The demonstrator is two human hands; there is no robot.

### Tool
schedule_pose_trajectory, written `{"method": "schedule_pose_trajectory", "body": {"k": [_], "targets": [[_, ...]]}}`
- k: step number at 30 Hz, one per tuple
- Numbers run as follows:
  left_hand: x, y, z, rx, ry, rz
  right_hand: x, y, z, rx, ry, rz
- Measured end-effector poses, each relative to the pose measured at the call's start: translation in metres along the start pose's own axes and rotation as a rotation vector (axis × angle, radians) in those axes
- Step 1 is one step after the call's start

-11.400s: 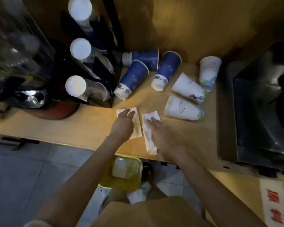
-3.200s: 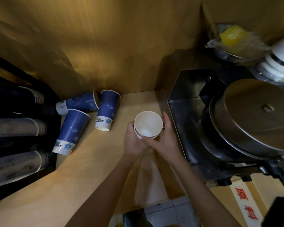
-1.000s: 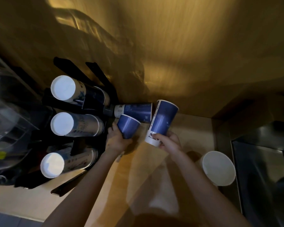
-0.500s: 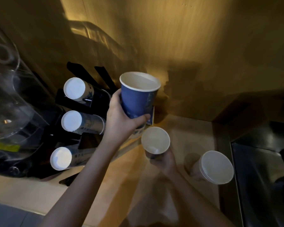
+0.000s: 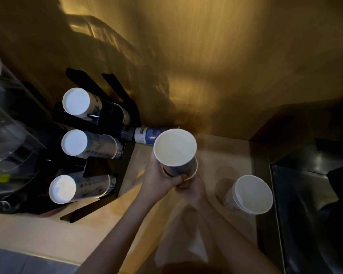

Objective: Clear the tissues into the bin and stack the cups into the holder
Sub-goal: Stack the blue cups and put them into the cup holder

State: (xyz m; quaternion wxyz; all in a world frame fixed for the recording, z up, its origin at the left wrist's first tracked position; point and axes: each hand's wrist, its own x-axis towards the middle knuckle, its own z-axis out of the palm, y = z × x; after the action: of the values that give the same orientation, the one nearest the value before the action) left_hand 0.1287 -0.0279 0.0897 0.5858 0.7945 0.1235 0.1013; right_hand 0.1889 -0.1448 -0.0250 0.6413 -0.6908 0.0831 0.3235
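Blue cup (image 5: 176, 155) in left hand (image 5: 158, 178) — nested in another

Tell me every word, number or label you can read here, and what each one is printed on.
None can be read.
Blue cup lying on its side: a white label band with small dark print, too blurred to read.
Cup stacks in the black holder: faint drawings and perhaps lettering on their sides, too small and dim to tell.
White cup stack on the counter: no print legible.
Cups in the hands: no print legible.
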Motion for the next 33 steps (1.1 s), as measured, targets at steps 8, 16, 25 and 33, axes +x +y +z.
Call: {"method": "schedule_pose_trajectory", "body": {"k": [8, 16, 25, 33], "targets": [[0.002, -0.018, 0.015, 0.204, -0.047, -0.042, -0.003, -0.003, 0.009, 0.531, 0.024, -0.001], [0.007, -0.030, 0.016, 0.275, -0.016, 0.012, -0.006, -0.027, -0.007, 0.254, -0.104, -0.095], [0.009, -0.036, 0.017, 0.309, -0.013, 0.012, 0.029, -0.116, -0.010, -0.294, 0.117, -0.106], [0.008, -0.035, 0.016, 0.326, -0.032, -0.003, 0.059, -0.139, 0.016, -0.057, -0.018, 0.333]]}}
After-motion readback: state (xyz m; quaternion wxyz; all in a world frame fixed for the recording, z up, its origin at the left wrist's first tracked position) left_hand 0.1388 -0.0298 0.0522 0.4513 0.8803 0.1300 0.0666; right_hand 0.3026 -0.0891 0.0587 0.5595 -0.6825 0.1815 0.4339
